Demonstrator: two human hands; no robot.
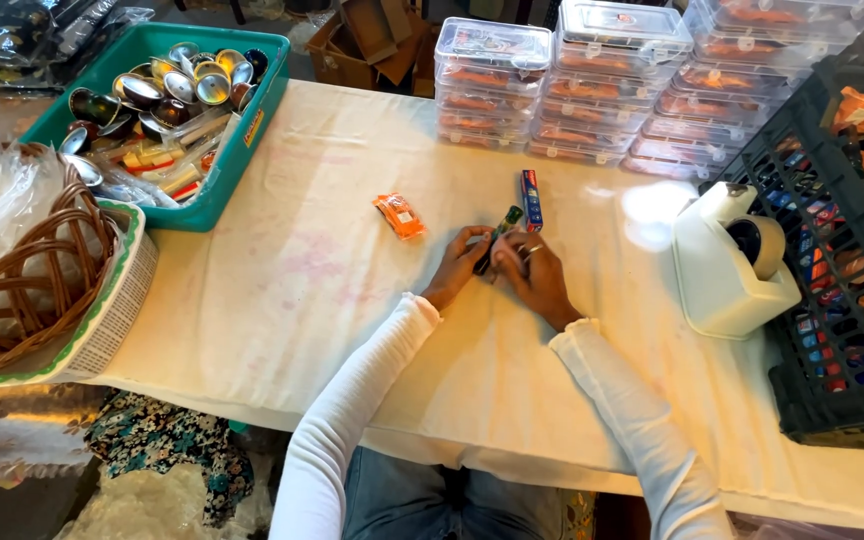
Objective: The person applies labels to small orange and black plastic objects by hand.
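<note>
I hold a slim dark stick-shaped packet with a green tip [497,236] between both hands, over the middle of the table covered in a cream cloth [282,290]. My left hand [460,265] pinches its lower end with the fingers closed on it, and my right hand [532,272], with a ring on one finger, closes around it from the other side. Just beyond my fingertips a narrow blue and red box [531,200] lies on the cloth, and a small orange sachet [399,215] lies a little to the left of it. To my right stands a white tape dispenser [727,265], beside a black plastic crate [842,310] full of small coloured packets. Stacked clear lidded boxes [592,85] line the far edge. At far left sit a teal tray of shiny round metal cups [242,160] and a brown wicker basket [22,290].
</note>
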